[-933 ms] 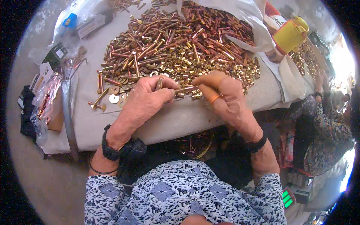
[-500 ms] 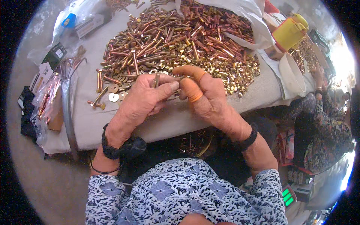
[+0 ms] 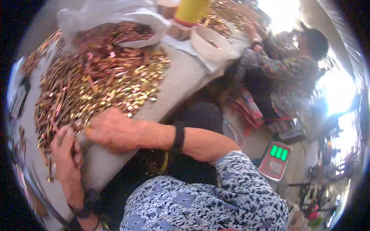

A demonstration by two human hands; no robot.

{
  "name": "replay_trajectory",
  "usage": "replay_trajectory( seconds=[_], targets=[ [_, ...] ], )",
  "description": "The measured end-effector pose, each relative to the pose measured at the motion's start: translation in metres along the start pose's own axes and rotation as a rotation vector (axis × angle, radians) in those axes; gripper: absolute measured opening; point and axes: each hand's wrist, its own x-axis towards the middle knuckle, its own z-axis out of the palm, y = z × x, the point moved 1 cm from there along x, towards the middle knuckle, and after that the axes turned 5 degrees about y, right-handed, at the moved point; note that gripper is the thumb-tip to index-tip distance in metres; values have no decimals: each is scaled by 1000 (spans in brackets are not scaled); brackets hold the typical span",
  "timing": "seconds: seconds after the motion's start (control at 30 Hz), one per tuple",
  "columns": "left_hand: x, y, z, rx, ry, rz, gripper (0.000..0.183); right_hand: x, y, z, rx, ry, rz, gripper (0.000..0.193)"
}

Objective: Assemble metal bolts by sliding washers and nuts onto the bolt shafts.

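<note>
My left hand (image 3: 68, 152) is at the near edge of the pile of metal parts, its fingers closed around a bolt (image 3: 53, 123) whose end sticks up past the fingertips. Motion blurs it. My right hand (image 3: 112, 130) is curled right beside it, fingertips meeting the left ones. Whatever lies between its fingers is hidden. Beyond both hands spreads a heap of small gold-coloured sleeves (image 3: 129, 86), with copper-coloured bolts (image 3: 63, 82) on its left and reddish metal pieces (image 3: 115, 57) farther back.
Behind the heap lies white plastic sheeting (image 3: 104, 23). A white bowl (image 3: 211, 43) and a yellow container (image 3: 190, 11) stand at the far edge. Another person (image 3: 287, 69) works at the right. Below sits a scale with a green-lit display (image 3: 274, 161).
The view has swung to the right, so the table and both hands now appear farther left. The coworker and scale show more fully. My hands stay close together.
</note>
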Motion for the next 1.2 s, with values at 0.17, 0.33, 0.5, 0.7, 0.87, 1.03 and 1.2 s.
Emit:
replay_trajectory(
  seconds=[0.17, 0.33, 0.5, 0.7, 0.87, 1.03, 1.2],
  targets=[
    [7, -7, 1, -1, -2, 15, 18, -3, 1, 9, -36, 58, -45, 18],
    [1, 0, 5, 58, -74, 31, 19, -6, 2, 15, -59, 40, -68, 14],
    [5, -10, 0, -37, -79, 33, 21, -4, -3, 7, -68, 55, -72, 14],
    [5, -12, -3, -21, -51, 80, 23, -3, 0, 16, -49, 32, 19, 15],
    [5, -9, -3, -78, -65, -7, 24, -3, 5, 1, 80, 144, 138, 23],
    [4, -11, -6, 87, -143, 44, 24, -1, 12, -3, 266, 371, 352, 20],
    [-2, -12, 0, 167, -154, 65, 23, 2, 16, -3, 461, 577, 235, 15]
  ],
)
